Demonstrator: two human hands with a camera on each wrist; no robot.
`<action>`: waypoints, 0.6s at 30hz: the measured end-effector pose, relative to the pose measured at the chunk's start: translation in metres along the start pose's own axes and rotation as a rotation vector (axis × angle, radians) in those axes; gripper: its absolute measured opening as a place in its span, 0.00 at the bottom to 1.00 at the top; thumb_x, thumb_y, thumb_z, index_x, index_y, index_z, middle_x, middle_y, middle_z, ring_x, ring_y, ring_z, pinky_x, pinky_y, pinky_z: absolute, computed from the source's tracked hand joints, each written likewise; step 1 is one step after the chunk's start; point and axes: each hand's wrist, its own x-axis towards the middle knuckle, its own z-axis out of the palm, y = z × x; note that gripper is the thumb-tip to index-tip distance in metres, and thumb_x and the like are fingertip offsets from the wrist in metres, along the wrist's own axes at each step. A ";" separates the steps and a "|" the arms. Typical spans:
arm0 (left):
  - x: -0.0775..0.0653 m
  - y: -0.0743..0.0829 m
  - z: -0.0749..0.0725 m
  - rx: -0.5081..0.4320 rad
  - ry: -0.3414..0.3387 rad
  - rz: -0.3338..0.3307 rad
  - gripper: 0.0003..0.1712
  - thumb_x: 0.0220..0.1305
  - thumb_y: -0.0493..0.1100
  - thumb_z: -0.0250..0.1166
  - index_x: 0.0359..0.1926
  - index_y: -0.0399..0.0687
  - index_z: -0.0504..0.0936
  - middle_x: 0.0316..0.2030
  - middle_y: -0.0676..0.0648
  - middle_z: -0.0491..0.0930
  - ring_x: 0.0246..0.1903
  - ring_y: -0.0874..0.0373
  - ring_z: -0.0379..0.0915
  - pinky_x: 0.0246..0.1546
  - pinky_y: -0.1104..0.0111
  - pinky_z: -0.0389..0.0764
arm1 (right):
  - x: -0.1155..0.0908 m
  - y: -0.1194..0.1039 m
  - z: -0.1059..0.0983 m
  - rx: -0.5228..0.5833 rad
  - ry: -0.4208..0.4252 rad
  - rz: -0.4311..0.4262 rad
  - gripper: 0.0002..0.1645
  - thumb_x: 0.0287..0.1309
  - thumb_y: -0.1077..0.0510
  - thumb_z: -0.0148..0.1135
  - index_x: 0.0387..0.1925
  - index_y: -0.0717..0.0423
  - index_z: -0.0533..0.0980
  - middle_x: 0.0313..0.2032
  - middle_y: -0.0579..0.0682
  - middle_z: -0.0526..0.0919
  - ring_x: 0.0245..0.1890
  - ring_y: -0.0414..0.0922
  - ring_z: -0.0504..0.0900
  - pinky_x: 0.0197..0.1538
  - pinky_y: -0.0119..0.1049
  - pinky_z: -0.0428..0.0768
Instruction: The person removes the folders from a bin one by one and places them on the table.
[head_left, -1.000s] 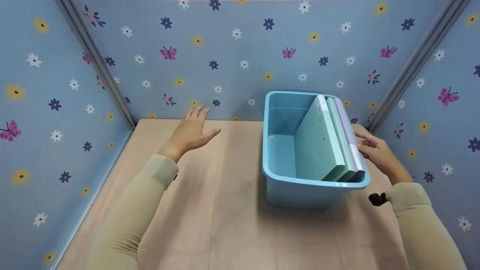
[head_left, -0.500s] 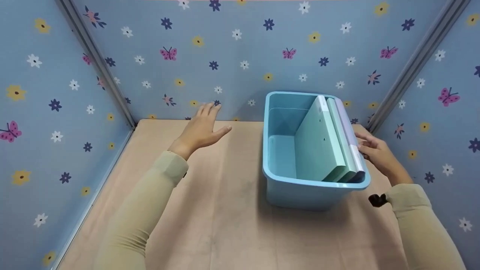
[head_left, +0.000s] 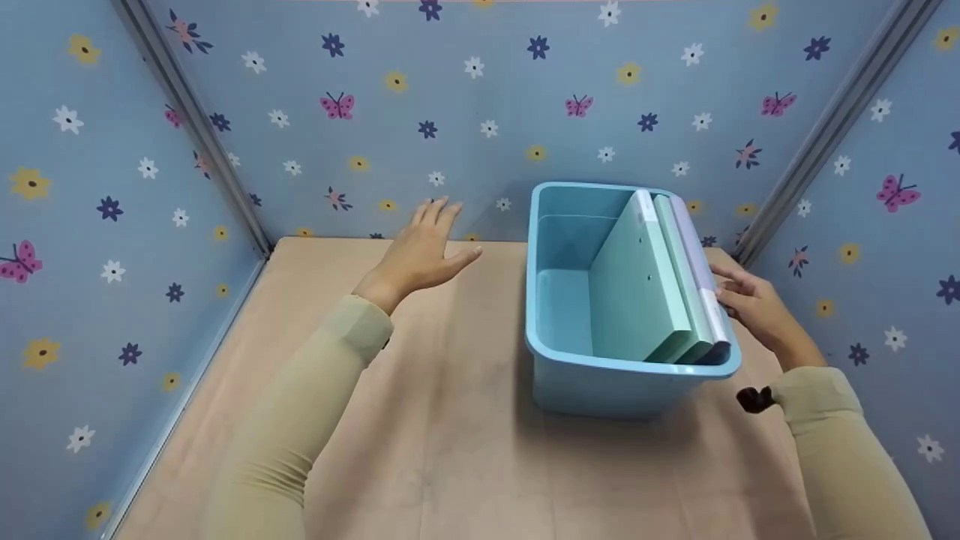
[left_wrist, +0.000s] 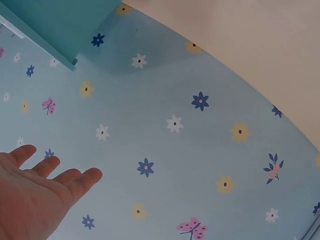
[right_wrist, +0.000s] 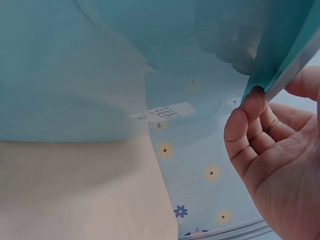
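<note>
Your left hand (head_left: 416,259) has moved to the right since a second ago, nearer the bin, while your right hand (head_left: 761,311) and the bin stay where they were. Around you stand blue walls (head_left: 495,94) printed with flowers and butterflies, joined by grey metal strips (head_left: 826,135). Below them is the pale peach tabletop (head_left: 465,472). On its right-hand part, near the back wall, stands your blue bin (head_left: 600,394), upright with its mouth facing up. Inside it, along the right side, three folders stand side by side: a mint folder (head_left: 637,292) on the inner side, a green folder (head_left: 688,292) in the middle and a lilac folder (head_left: 691,240) outermost. Your left fingers are spread and relaxed, holding nothing, raised left of the bin and apart from it. Your right fingers curl round the bin's right rim and grip it. Smallest, a white label (right_wrist: 170,111) shows dark writing in the right wrist view.
</note>
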 end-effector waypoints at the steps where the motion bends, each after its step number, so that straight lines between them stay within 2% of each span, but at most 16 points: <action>1: 0.001 0.002 0.000 0.000 0.000 0.004 0.52 0.78 0.70 0.58 0.87 0.46 0.54 0.87 0.36 0.50 0.87 0.33 0.39 0.85 0.39 0.49 | 0.000 0.000 -0.001 0.000 0.001 0.005 0.30 0.81 0.64 0.58 0.78 0.63 0.69 0.39 0.39 0.87 0.37 0.34 0.83 0.42 0.23 0.83; 7: 0.006 0.014 0.003 -0.012 0.001 0.015 0.52 0.78 0.68 0.59 0.87 0.45 0.55 0.87 0.37 0.51 0.87 0.34 0.40 0.85 0.38 0.50 | 0.000 0.000 -0.001 0.010 0.005 0.008 0.27 0.81 0.63 0.58 0.76 0.55 0.74 0.38 0.39 0.86 0.36 0.35 0.82 0.42 0.24 0.84; 13: 0.012 0.024 0.007 -0.017 -0.008 0.026 0.52 0.77 0.68 0.60 0.87 0.46 0.55 0.86 0.37 0.51 0.87 0.35 0.40 0.85 0.38 0.51 | -0.001 0.000 0.000 0.008 0.007 0.012 0.27 0.81 0.63 0.58 0.77 0.56 0.73 0.37 0.40 0.85 0.35 0.35 0.82 0.43 0.24 0.84; 18: 0.016 0.034 0.009 -0.014 -0.017 0.026 0.52 0.77 0.69 0.59 0.88 0.48 0.54 0.87 0.38 0.51 0.87 0.36 0.40 0.85 0.40 0.52 | -0.001 -0.001 0.000 -0.056 0.015 0.024 0.30 0.82 0.59 0.58 0.79 0.59 0.69 0.38 0.37 0.84 0.36 0.34 0.81 0.44 0.23 0.83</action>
